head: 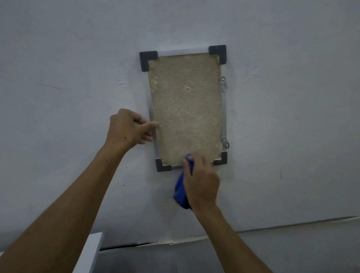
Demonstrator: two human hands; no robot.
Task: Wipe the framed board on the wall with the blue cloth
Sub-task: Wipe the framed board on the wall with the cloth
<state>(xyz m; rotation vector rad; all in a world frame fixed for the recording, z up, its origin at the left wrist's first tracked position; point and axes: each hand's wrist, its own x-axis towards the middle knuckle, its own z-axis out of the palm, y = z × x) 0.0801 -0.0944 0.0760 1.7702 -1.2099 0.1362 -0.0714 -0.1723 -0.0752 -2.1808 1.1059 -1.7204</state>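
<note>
The framed board [186, 106] hangs on the pale wall: a rough tan panel in a thin metal frame with dark plastic corner caps. My left hand [127, 128] grips the frame's left edge about halfway down, thumb on the front. My right hand [201, 182] holds the bunched blue cloth [180, 191] and presses its top against the frame's bottom edge, right of the lower-left corner cap. Most of the cloth hangs below and left of that hand.
Two small metal hanging clips [223, 84] sit on the frame's right side. A white ledge or shelf edge [91, 249] juts in at the lower left. A dark seam [129, 245] runs along the wall's base above a grey floor.
</note>
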